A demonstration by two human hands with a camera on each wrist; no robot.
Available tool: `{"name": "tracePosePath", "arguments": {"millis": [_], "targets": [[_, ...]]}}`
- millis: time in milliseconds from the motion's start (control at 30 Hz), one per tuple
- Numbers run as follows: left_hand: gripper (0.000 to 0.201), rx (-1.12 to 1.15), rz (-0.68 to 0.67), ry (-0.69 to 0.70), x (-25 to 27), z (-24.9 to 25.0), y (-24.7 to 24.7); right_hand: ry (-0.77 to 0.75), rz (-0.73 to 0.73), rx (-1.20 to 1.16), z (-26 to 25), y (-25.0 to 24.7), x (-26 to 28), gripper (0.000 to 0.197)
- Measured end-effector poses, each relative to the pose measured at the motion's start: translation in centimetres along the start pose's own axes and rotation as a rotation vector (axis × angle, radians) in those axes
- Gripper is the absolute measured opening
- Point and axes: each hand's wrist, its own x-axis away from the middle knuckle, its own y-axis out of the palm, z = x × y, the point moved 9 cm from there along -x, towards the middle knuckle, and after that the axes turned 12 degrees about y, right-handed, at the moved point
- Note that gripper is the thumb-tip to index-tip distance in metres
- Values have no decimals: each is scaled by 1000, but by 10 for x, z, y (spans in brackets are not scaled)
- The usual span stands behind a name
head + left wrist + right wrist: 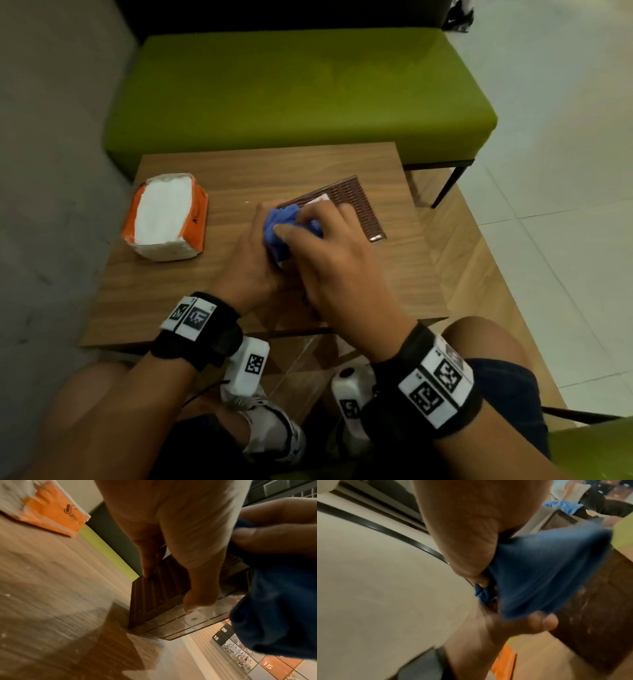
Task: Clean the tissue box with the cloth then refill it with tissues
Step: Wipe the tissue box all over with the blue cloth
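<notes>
A brown slatted tissue box (358,205) sits on the wooden table (164,291), right of centre. My left hand (255,250) grips its near end. In the left wrist view the fingers (147,566) lie on the box's slatted face (154,599) and the thumb presses the adjoining face. My right hand (294,222) holds a bunched blue cloth (279,229) against the box, between both hands. The cloth (539,572) is pinched between thumb and fingers of the right hand (513,601). An opened orange pack of white tissues (164,219) lies to the left.
A green padded bench (291,92) stands just behind the table. A grey wall runs along the left side. Tiled floor spreads to the right. My knees and shoes are below the table's near edge.
</notes>
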Motion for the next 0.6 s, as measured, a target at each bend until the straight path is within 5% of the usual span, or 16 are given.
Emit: {"name": "tracePosePath", "arguments": {"millis": [100, 267, 500, 600], "targets": [[98, 146, 7, -76, 7, -11, -6, 191, 141, -45, 54, -30, -12, 24], [110, 256, 56, -143, 10, -12, -22, 399, 333, -311, 95, -61, -7, 25], [92, 458, 132, -258, 8, -12, -20, 471, 403, -436, 95, -71, 0, 31], [83, 541, 150, -294, 9, -16, -18, 392, 285, -360, 79, -59, -3, 33]]}}
